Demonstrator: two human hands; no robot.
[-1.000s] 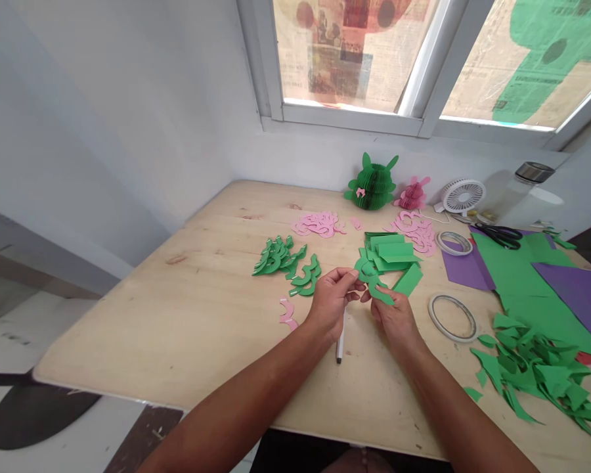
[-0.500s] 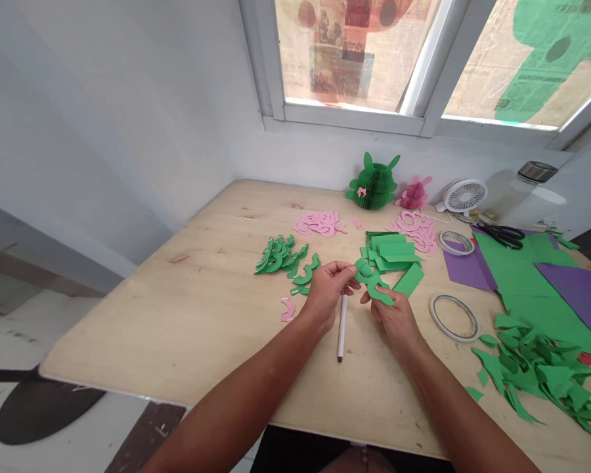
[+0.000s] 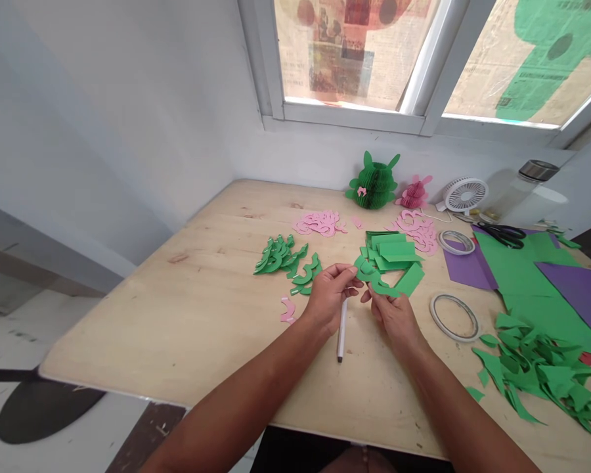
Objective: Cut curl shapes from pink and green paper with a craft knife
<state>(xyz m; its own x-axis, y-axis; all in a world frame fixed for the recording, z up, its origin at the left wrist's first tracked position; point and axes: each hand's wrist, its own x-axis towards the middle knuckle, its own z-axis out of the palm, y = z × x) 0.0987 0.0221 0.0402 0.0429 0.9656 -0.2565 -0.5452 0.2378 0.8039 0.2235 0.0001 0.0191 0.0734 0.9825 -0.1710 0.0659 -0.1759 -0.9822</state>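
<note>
Both sets of fingers (image 3: 345, 275), left hand (image 3: 327, 294) and right hand (image 3: 394, 316), clamped on green cut paper (image 3: 383, 288); window newsprint (image 3: 479, 85) illegible.

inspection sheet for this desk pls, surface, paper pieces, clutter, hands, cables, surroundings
Surface: wooden table, knots and small specks showing
Job's things: green cut paper in hand, piece count unclear; green cutout pile to the left; folded green pieces just beyond
Clutter: green scraps heaped at right; white pen between forearms; black scissors at far right
Hands: left hand and right hand both pinching the green cut paper
Cables: thin white cord beside the fan
Surroundings: papered window above, pale wall
</note>
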